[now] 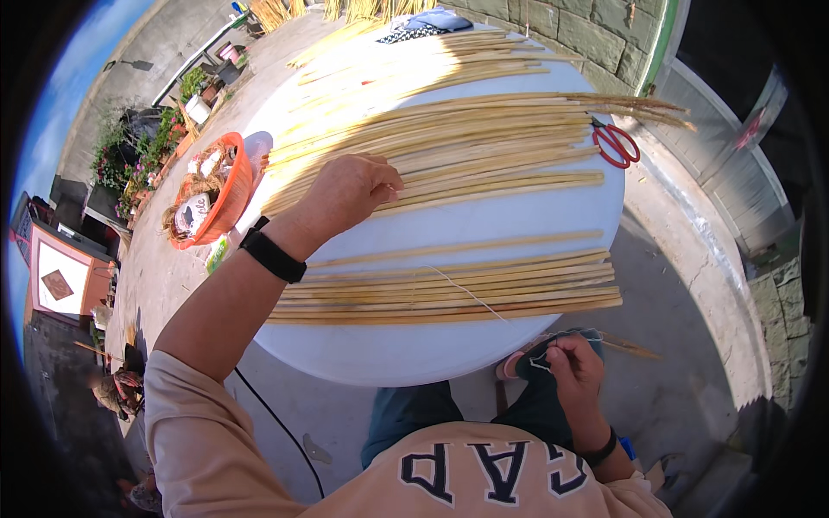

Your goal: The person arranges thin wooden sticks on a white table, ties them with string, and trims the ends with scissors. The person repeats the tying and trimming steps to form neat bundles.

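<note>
Long dry plant stalks point(479, 142) lie side by side across a round white table point(414, 353). Over the near edge of this bundle is my left hand point(363, 191), its thumb and fingertips close together at the stalks; whether they grip one cannot be told. My right hand point(576, 366), low beside my leg and off the table, pinches a white thread point(541, 362). A length of thread also runs over a nearer row of stalks point(518, 281). Red-handled scissors point(615, 146) rest at the table's right edge, by the stalk ends.
An orange plastic basket point(239, 194) with fibre and other items stands left of the table. Folded cloth point(431, 24) lies at the far edge. Potted plants point(139, 168) line the left side, a stone block wall point(570, 29) the far right. A black cable point(278, 414) crosses the floor.
</note>
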Available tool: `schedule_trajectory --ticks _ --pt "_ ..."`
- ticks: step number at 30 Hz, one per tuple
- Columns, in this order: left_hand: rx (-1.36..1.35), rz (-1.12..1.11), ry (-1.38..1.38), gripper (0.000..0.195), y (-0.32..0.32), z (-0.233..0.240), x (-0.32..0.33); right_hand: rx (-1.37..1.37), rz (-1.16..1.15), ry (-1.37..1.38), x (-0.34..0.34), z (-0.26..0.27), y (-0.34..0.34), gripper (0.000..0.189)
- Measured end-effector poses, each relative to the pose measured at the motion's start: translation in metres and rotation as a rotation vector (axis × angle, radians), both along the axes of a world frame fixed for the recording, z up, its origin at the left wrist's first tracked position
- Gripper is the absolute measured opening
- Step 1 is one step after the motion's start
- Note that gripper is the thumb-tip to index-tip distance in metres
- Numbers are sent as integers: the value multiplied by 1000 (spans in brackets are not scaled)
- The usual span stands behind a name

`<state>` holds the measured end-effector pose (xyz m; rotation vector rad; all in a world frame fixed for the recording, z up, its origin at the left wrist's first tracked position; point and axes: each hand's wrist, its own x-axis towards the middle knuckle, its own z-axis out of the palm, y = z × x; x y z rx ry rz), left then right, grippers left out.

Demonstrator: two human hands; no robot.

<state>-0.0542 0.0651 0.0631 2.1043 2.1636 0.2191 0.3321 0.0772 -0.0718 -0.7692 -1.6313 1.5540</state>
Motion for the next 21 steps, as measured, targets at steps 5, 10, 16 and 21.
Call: schedule_trajectory --ticks 5,10,16,21 --pt "56 -25 35 36 -27 -31 15 78 34 -33 -4 8 -6 4" --pt "87 23 -13 41 -29 -42 19 125 8 -17 4 12 -12 4" --pt "53 -2 -135 37 -37 -42 28 153 -26 -32 10 12 -20 5" --pt "42 -38 -125 26 -42 -42 31 154 -34 -39 14 12 -22 4"
